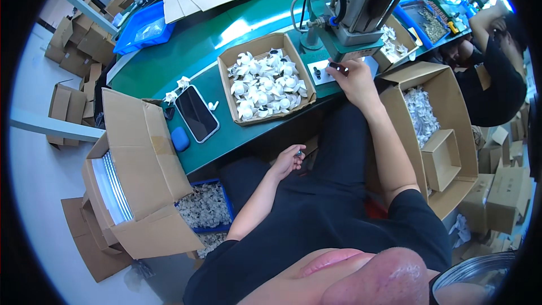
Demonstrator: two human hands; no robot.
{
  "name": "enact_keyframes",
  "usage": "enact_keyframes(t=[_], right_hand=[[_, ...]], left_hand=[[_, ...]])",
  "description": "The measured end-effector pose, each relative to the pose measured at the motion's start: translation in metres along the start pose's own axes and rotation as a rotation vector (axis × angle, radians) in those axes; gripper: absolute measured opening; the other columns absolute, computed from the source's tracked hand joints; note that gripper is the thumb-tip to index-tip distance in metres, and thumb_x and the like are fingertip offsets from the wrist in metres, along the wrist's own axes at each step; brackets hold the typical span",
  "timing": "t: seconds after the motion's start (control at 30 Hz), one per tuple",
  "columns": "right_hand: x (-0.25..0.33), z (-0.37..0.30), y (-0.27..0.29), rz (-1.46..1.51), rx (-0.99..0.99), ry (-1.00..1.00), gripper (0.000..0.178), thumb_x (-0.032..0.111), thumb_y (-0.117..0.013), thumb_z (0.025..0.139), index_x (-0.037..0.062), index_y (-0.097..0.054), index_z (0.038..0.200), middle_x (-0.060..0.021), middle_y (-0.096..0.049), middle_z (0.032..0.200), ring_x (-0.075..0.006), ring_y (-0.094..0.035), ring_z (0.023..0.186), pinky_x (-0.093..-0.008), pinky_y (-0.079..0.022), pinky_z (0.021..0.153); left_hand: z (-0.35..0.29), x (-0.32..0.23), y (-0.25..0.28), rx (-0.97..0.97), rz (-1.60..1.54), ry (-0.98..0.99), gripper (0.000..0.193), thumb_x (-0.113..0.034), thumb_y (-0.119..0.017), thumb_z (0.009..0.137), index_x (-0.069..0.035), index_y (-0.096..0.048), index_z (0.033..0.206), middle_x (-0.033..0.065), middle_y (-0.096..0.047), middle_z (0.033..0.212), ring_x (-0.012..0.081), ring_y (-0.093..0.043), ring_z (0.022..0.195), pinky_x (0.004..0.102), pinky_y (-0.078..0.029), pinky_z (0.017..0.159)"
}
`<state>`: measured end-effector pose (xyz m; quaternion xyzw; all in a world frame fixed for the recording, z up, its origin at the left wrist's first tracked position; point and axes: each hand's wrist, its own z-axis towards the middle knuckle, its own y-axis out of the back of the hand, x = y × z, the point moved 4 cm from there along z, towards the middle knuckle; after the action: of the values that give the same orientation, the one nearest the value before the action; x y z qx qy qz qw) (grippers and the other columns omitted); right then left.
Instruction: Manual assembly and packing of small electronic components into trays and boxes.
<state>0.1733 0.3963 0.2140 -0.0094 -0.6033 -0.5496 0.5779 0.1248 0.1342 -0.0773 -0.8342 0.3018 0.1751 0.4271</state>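
My right hand (357, 83) is at the white base plate (326, 76) under the bench press (367, 17). Between its thumb and fingers is a small dark part (339, 68), its exact kind unclear. A short black peg (317, 72) stands on the plate just left of it. Low over my lap, my left hand (288, 162) is closed, fingers curled around something small that I cannot make out. On the green bench (220, 141), ahead of that hand, a shallow cardboard box (224, 87) holds many white finned fan wheels (262, 82).
A phone (196, 114), a blue case (180, 139) and loose white wheels (184, 82) lie left on the bench. Large cartons (144, 152) flank me; the right carton (446, 79) holds white parts. A blue tub (148, 27) sits farther back. Another person (494, 90) works at right.
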Motion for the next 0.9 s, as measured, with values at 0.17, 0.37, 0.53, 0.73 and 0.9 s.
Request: enact_keyframes(t=[0.17,0.37,0.53,0.73,0.9], right_hand=[[-0.001,0.018,0.015,0.001,0.219,-0.206,0.028,0.02,-0.079,0.089,-0.001,-0.074,0.107,-0.0171,-0.068,0.093,-0.0234,-0.064,0.081,-0.0365,-0.052,0.076],[-0.001,0.035,0.025,0.078,0.095,0.208,0.026,0.018,-0.081,0.087,-0.0024,-0.072,0.099,-0.0164,-0.072,0.09,-0.0235,-0.069,0.089,-0.0363,-0.053,0.082],[-0.078,0.102,0.1,-0.271,-0.17,0.037,0.028,0.017,-0.075,0.089,0.0012,-0.072,0.112,-0.0205,-0.072,0.113,-0.033,-0.07,0.1,-0.037,-0.054,0.089],[-0.155,0.138,0.101,-0.778,0.391,-0.191,0.029,0.02,-0.075,0.086,0.001,-0.075,0.108,-0.0191,-0.075,0.1,-0.0279,-0.073,0.092,-0.0374,-0.058,0.081],[-0.148,0.137,0.1,-0.825,0.539,-0.278,0.027,0.015,-0.074,0.084,-0.0012,-0.074,0.105,-0.0161,-0.075,0.09,-0.0224,-0.074,0.082,-0.0375,-0.059,0.072]], left_hand=[[0.007,0.006,0.009,-0.035,0.039,0.04,0.028,-0.031,-0.046,0.111,-0.011,-0.058,0.126,-0.001,-0.059,0.088,0.0075,-0.053,0.07,0.0244,-0.046,0.064],[0.02,0.012,0.012,-0.031,0.101,0.062,0.028,-0.033,-0.049,0.109,-0.013,-0.061,0.124,-0.0019,-0.06,0.086,0.0062,-0.052,0.068,0.0227,-0.043,0.058],[0.025,0.02,0.009,-0.083,0.144,0.082,0.026,-0.031,-0.05,0.108,-0.013,-0.061,0.121,-0.0022,-0.061,0.085,0.0052,-0.051,0.065,0.0223,-0.042,0.055],[0.028,0.016,0.015,-0.137,0.188,0.067,0.025,-0.03,-0.049,0.108,-0.012,-0.062,0.119,-0.0024,-0.062,0.084,0.0048,-0.051,0.063,0.022,-0.041,0.054],[0.03,0.018,0.02,-0.15,0.192,0.058,0.025,-0.03,-0.049,0.107,-0.012,-0.063,0.117,-0.0024,-0.062,0.083,0.0049,-0.051,0.063,0.022,-0.041,0.053]])
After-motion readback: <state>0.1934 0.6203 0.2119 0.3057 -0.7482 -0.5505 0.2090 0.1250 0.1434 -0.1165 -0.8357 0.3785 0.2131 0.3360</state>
